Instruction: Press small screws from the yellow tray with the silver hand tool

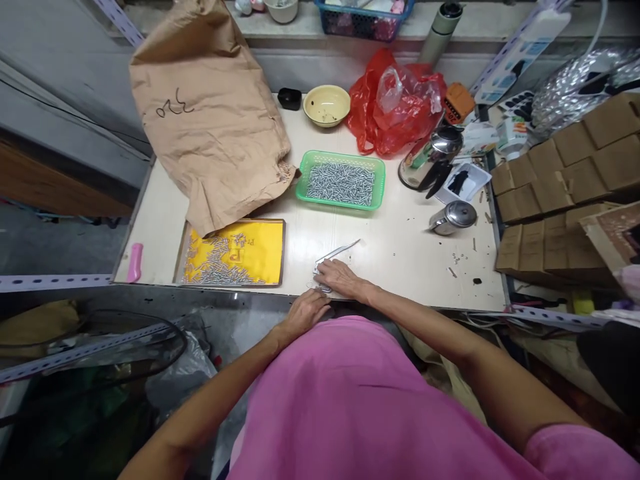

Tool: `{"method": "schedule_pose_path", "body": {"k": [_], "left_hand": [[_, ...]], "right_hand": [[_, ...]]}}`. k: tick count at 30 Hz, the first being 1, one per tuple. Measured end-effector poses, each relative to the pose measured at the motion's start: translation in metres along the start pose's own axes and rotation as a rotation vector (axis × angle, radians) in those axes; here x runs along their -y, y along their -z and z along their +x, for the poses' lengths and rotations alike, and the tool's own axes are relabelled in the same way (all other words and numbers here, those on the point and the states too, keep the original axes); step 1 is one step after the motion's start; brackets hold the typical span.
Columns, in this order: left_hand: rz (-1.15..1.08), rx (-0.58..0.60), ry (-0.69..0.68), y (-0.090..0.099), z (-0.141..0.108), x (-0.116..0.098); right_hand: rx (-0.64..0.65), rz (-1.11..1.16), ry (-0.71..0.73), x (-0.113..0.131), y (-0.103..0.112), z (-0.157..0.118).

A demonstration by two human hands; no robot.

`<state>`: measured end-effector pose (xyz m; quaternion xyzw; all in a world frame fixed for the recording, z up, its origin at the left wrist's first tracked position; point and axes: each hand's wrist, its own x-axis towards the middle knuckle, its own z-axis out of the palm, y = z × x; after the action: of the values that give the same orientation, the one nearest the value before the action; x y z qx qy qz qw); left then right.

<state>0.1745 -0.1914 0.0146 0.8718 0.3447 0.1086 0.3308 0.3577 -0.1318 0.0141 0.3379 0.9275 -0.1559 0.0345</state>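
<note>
At the near edge of the counter (410, 267), just beyond the pink shirt (345, 400), the left hand (307, 310) is held with its fingers bent beside a small metal piece (324, 289); whether anything is gripped by them cannot be told. This piece is partly covered by the right hand (340, 279), whose fingers are curled down over it at the counter; whether it is pinched or only touched cannot be made out. Just beyond the right hand, a slender metal tool (343, 250) is laid slantwise. To the left, small metal pins (220, 273) are spread over the yellow lining (260, 250) of a shallow recess, and a pink handle-like object (135, 263) is seen near the corner. To the right, loose bits (453, 272) are scattered short of a small metal pitcher (453, 217). Farther back, a green basket (341, 204) is filled with similar pins, flanked by a large brown paper bag (220, 127) marked "320" and a metal flask (425, 160). Behind the basket, a yellow bowl (327, 105) is placed between a black object (289, 99) and a red plastic bag (375, 120). On the shelf at the back, a blue basket (365, 20) is kept.
</note>
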Motion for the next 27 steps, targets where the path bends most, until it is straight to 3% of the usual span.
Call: {"method": "schedule_pose_path", "body": {"k": [6, 10, 12, 16, 19, 23, 27], "left_hand": [[0.157, -0.327, 0.425, 0.046, -0.064, 0.042], [0.223, -0.477, 0.697, 0.078, -0.079, 0.085], [0.251, -0.497, 0.816, 0.093, -0.080, 0.103], [0.346, -0.397, 0.992, 0.120, -0.080, 0.127], [0.398, -0.266, 1.012, 0.133, -0.078, 0.133], [0.431, -0.120, 0.966, 0.142, -0.072, 0.132], [0.448, -0.057, 0.973, 0.145, -0.065, 0.130]], "right_hand": [[-0.013, -0.073, 0.107, 0.017, -0.022, 0.020], [-0.040, -0.011, 0.063, 0.026, -0.024, 0.024], [-0.107, 0.081, -0.008, 0.030, -0.017, 0.022], [-0.453, 0.275, -0.131, 0.021, 0.021, 0.020], [-0.634, 0.308, -0.257, -0.010, 0.064, 0.021], [-0.618, 0.163, -0.566, -0.051, 0.101, 0.013], [-0.575, 0.146, -0.607, -0.047, 0.086, -0.004]]}}
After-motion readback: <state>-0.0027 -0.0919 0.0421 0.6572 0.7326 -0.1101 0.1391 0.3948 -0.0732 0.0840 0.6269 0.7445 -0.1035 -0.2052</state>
